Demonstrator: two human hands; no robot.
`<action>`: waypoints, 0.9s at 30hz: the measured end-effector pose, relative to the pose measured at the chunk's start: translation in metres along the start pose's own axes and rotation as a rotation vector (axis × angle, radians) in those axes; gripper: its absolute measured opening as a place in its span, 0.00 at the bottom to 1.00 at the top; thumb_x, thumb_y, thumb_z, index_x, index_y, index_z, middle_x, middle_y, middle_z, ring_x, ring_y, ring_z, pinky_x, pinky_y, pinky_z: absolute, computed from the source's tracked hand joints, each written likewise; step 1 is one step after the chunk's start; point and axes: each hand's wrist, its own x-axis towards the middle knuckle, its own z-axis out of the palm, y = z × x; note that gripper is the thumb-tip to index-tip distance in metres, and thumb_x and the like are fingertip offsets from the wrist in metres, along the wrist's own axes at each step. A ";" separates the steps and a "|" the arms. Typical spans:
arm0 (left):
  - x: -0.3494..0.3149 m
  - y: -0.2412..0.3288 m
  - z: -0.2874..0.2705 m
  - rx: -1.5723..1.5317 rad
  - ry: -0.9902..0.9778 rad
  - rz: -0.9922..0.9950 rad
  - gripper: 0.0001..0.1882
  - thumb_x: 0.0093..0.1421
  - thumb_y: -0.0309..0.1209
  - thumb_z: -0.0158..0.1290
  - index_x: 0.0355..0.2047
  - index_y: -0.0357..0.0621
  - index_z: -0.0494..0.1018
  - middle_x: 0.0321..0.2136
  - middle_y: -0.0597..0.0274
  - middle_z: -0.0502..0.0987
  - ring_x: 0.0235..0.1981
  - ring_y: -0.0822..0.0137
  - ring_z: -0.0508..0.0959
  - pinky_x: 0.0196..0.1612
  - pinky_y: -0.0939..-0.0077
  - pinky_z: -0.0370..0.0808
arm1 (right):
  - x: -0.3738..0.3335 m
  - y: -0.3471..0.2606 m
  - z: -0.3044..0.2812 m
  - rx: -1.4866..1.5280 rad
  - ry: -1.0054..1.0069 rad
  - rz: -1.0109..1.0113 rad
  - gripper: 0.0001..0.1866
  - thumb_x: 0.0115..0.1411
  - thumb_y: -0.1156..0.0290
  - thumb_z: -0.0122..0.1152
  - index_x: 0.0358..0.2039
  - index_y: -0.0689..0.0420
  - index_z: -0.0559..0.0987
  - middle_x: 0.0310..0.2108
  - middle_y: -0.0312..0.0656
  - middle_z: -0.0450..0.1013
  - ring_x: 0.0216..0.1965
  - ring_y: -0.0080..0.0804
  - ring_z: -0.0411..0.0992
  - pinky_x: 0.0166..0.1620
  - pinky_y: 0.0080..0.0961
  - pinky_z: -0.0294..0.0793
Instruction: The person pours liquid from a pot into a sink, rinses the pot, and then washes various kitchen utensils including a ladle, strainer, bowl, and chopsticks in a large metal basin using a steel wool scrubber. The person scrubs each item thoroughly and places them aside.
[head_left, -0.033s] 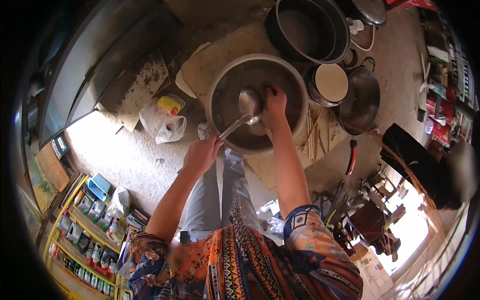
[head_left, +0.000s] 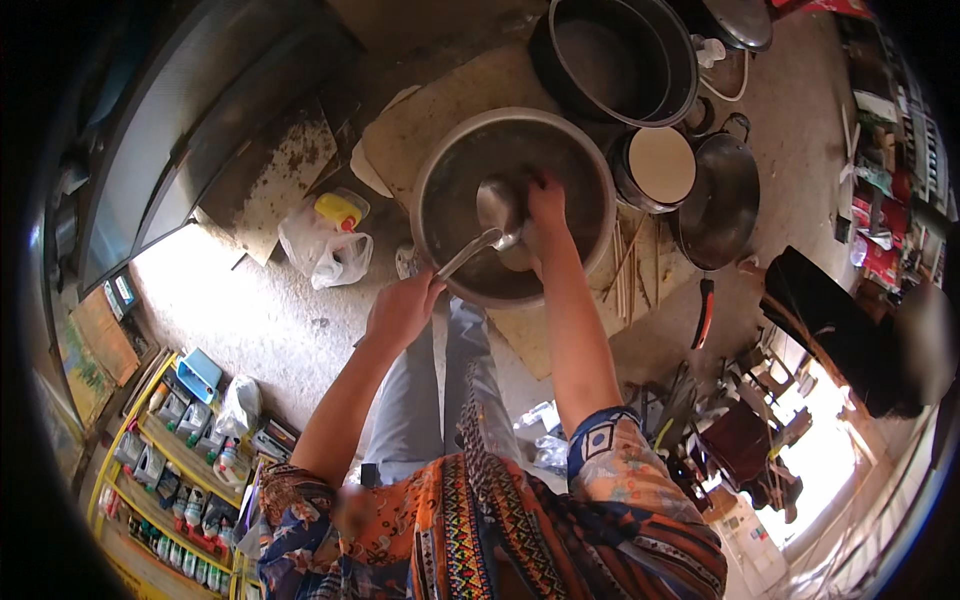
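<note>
A large round metal basin (head_left: 514, 116) stands in front of my legs, with dark water or a dark bottom inside it. Over it I hold a metal ladle (head_left: 497, 206), its bowl toward the basin's middle and its handle slanting back to the near left rim. My left hand (head_left: 403, 306) is closed round the end of that handle. Inside the basin, my right hand (head_left: 546, 210) is beside the right edge of the ladle's bowl, fingers curled in shadow. What those fingers hold, if anything, I cannot make out.
Beyond the basin stand a big dark pot (head_left: 612, 60), a small pot with a pale round top (head_left: 662, 166) and a wok (head_left: 718, 200). Thin sticks (head_left: 626, 262) lie right of the basin. A plastic bag (head_left: 326, 250) sits left; a yellow shelf of bottles (head_left: 160, 440) is nearer.
My right hand has shifted very slightly beside the ladle's bowl. The ladle, the basin and my left hand look the same.
</note>
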 end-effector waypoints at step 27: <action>-0.008 -0.001 0.026 -0.602 -0.128 -0.359 0.14 0.60 0.37 0.47 0.30 0.36 0.70 0.17 0.52 0.71 0.21 0.61 0.74 0.27 0.68 0.68 | -0.040 0.008 0.017 0.333 0.111 -0.104 0.14 0.58 0.74 0.50 0.44 0.56 0.77 0.43 0.48 0.72 0.46 0.41 0.70 0.49 0.28 0.66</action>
